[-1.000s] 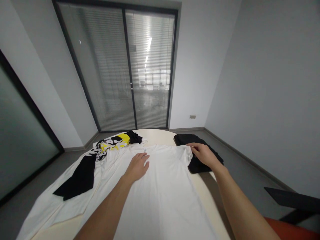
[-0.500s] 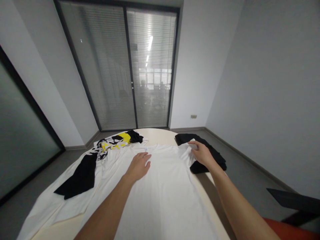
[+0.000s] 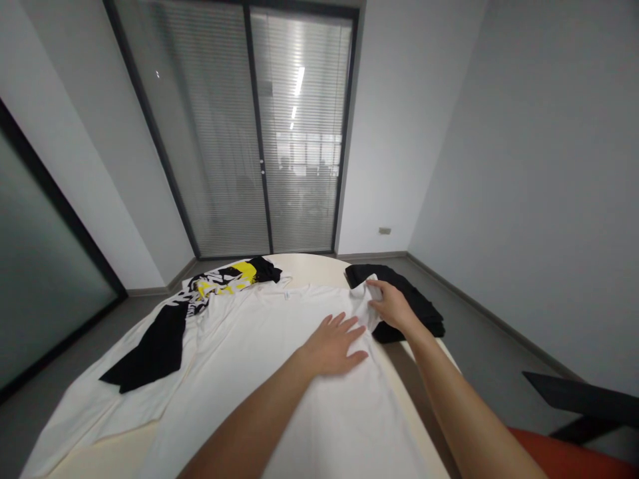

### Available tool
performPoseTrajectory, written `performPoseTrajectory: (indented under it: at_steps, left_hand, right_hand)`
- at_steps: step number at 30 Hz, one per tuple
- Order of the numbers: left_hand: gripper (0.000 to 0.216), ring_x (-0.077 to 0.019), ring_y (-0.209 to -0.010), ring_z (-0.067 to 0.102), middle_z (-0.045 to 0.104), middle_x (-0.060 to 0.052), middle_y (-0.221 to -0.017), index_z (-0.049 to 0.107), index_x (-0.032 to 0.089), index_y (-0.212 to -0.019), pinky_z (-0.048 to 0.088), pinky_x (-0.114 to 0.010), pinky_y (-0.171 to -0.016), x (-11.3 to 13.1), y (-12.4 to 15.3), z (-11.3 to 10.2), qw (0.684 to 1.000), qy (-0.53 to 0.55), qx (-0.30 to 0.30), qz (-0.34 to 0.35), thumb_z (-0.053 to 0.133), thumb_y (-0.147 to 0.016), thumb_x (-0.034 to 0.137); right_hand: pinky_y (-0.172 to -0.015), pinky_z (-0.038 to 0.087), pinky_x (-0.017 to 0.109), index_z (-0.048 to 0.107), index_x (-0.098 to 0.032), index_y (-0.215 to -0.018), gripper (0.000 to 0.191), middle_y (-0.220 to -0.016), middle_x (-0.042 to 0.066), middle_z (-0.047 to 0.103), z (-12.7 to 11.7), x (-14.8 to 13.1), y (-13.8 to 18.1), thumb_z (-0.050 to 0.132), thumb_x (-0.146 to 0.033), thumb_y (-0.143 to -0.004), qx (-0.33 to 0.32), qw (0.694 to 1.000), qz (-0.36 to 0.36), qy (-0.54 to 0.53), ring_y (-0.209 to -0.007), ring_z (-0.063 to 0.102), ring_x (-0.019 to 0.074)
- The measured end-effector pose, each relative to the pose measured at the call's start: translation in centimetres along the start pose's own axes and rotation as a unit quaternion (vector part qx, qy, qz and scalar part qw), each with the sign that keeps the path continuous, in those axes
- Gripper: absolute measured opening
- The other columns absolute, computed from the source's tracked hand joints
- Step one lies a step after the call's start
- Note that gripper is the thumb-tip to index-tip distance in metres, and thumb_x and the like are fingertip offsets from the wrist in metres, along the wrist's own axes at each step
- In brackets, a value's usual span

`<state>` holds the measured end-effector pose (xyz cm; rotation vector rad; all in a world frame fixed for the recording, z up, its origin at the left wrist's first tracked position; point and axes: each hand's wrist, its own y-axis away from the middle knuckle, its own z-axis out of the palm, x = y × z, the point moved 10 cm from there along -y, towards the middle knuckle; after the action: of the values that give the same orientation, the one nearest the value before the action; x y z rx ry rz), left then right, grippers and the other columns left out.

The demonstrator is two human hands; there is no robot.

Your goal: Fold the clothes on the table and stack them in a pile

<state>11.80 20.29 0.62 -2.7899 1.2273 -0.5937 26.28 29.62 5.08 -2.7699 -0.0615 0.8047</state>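
Note:
A white T-shirt (image 3: 259,346) lies spread flat on the round pale table (image 3: 312,265). My left hand (image 3: 333,347) rests flat on its right side, fingers spread, pressing the cloth down. My right hand (image 3: 392,306) pinches the shirt's right sleeve (image 3: 363,296) and has it bunched and lifted slightly, just beside the folded black garment (image 3: 404,301).
A black, white and yellow printed garment (image 3: 219,283) lies at the far left of the table, with a black piece (image 3: 150,349) over another white cloth. Orange seat (image 3: 564,459) and a dark chair arm (image 3: 579,396) sit at the lower right. Glass doors with blinds stand behind.
My left hand slid from the shirt's middle near the collar to its right side. My right hand closed on the sleeve and drew it inward, bunching it.

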Motion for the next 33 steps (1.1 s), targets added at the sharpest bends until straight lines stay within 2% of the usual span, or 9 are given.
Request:
performPoseTrajectory:
  at_steps: [5, 9, 14, 18, 22, 25, 28, 31, 33]
  left_hand:
    - [0.061, -0.0381, -0.150, 0.020, 0.027, -0.009, -0.163, 0.043, 0.030, -0.149, 0.019, -0.063, -0.118, -0.2, -0.3, 1.2, 1.000, 0.007, -0.001, 0.002, 0.039, -0.097, 0.061]
    - [0.056, -0.0326, -0.151, 0.021, 0.026, -0.009, -0.163, 0.044, 0.024, -0.149, 0.020, -0.055, -0.121, -2.2, 1.0, -0.5, 0.999, -0.010, 0.005, -0.040, 0.036, -0.101, 0.053]
    - [0.047, -0.0284, -0.144, 0.038, 0.043, -0.012, -0.155, 0.054, 0.017, -0.139, 0.027, -0.049, -0.120, -6.3, 3.8, -2.8, 0.989, -0.034, 0.078, -0.117, 0.039, -0.101, 0.039]
    - [0.047, -0.0263, -0.136, 0.048, 0.054, -0.014, -0.145, 0.052, 0.013, -0.141, 0.034, -0.045, -0.117, -7.9, 5.1, -3.2, 0.980, -0.005, 0.132, -0.148, 0.044, -0.098, 0.029]
    - [0.061, -0.0251, -0.130, 0.052, 0.057, -0.013, -0.141, 0.034, 0.015, -0.153, 0.038, -0.044, -0.113, -7.6, 5.2, -3.5, 0.979, 0.008, 0.150, -0.136, 0.046, -0.093, 0.020]
    - [0.063, -0.0266, -0.134, 0.048, 0.054, -0.009, -0.145, 0.034, 0.022, -0.154, 0.036, -0.047, -0.114, -6.6, 5.0, -3.5, 0.986, -0.020, 0.133, -0.094, 0.045, -0.093, 0.017]
    - [0.050, -0.0272, -0.133, 0.048, 0.056, -0.007, -0.144, 0.051, 0.025, -0.143, 0.035, -0.048, -0.114, -5.9, 4.8, -3.4, 0.989, -0.050, 0.121, -0.071, 0.045, -0.094, 0.018]
    - [0.040, -0.0254, -0.127, 0.053, 0.061, -0.008, -0.136, 0.062, 0.020, -0.131, 0.038, -0.045, -0.112, -6.1, 4.7, -3.6, 0.987, -0.046, 0.135, -0.080, 0.045, -0.095, 0.017]
    - [0.038, -0.0239, -0.123, 0.056, 0.064, -0.009, -0.132, 0.064, 0.018, -0.129, 0.041, -0.042, -0.110, -6.4, 4.7, -3.7, 0.984, -0.032, 0.153, -0.090, 0.045, -0.095, 0.016]
  right_hand:
    - [-0.109, 0.038, 0.028, 0.059, -0.014, -0.134, 0.061, -0.136, 0.011, 0.061, 1.1, -1.6, 0.3, 0.055, 0.000, -0.075, -0.012, 0.998, -0.054, -0.023, -0.126, 0.056, 0.0207]
    - [-0.112, 0.036, 0.034, 0.058, -0.015, -0.134, 0.059, -0.135, 0.013, 0.061, 1.4, -3.8, 1.0, 0.055, 0.000, -0.076, -0.006, 0.993, -0.118, -0.027, -0.128, 0.056, 0.0229]
    - [-0.109, 0.040, 0.037, 0.060, -0.015, -0.130, 0.052, -0.132, 0.014, 0.062, 2.3, -7.2, 2.7, 0.057, -0.005, -0.080, -0.033, 0.982, -0.183, -0.032, -0.124, 0.057, 0.0252]
    - [-0.103, 0.044, 0.035, 0.054, -0.018, -0.140, 0.069, -0.136, 0.012, 0.060, 5.1, -9.5, 4.7, 0.057, 0.000, -0.073, -0.140, 0.958, -0.244, -0.053, -0.118, 0.060, 0.0232]
    - [-0.092, 0.048, 0.029, 0.038, -0.019, -0.150, 0.090, -0.133, 0.013, 0.061, 7.1, -10.3, 6.5, 0.067, -0.004, -0.066, -0.247, 0.932, -0.255, -0.081, -0.107, 0.063, 0.0208]
    - [-0.080, 0.048, 0.027, 0.050, -0.016, -0.138, 0.069, -0.112, 0.010, 0.069, 6.5, -9.7, 6.1, 0.071, -0.017, -0.072, -0.246, 0.945, -0.215, -0.036, -0.088, 0.065, 0.0186]
    - [-0.073, 0.042, 0.025, 0.062, -0.017, -0.119, 0.038, -0.095, 0.007, 0.073, 4.4, -8.5, 4.7, 0.057, -0.012, -0.082, -0.183, 0.966, -0.175, 0.061, -0.081, 0.065, 0.0178]
    - [-0.073, 0.037, 0.027, 0.069, -0.018, -0.107, 0.033, -0.093, 0.007, 0.073, 2.9, -7.0, 3.7, 0.053, -0.007, -0.080, -0.133, 0.966, -0.151, 0.160, -0.088, 0.064, 0.0209]
    - [-0.076, 0.036, 0.030, 0.072, -0.020, -0.102, 0.030, -0.096, 0.007, 0.073, 2.8, -6.2, 3.5, 0.054, -0.009, -0.080, -0.142, 0.959, -0.154, 0.191, -0.094, 0.061, 0.0234]
